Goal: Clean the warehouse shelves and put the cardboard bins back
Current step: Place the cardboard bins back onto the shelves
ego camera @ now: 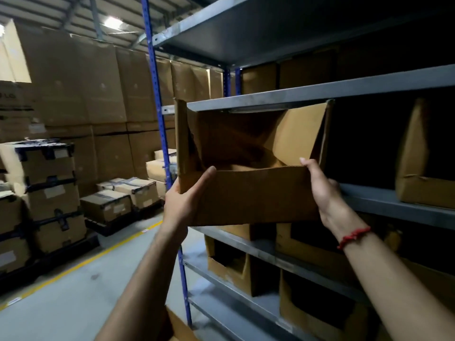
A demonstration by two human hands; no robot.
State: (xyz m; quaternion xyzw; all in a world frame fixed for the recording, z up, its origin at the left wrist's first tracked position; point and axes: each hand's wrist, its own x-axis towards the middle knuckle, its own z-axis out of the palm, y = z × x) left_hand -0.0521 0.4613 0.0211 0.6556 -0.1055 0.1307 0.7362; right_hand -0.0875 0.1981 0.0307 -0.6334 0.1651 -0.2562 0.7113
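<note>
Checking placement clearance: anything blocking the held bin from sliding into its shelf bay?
Nothing visible. Both hands, left hand and right hand, hold the cardboard bin at the shelf edge. The bay behind looks dark and unoccupied; the neighbouring bin sits off to the right, apart.

I hold the cardboard bin (248,193) before the shelf (394,200) between both hands; another bin (423,183) sits right; stacked boxes (49,183) left.

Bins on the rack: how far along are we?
Done: one bin sits on the middle shelf; more stand on the lower shelves. In hand: left hand and right hand grip a cardboard bin at that shelf's left end, not yet seated. Left: the dark gap between them. Cleaning can't be judged.
</note>
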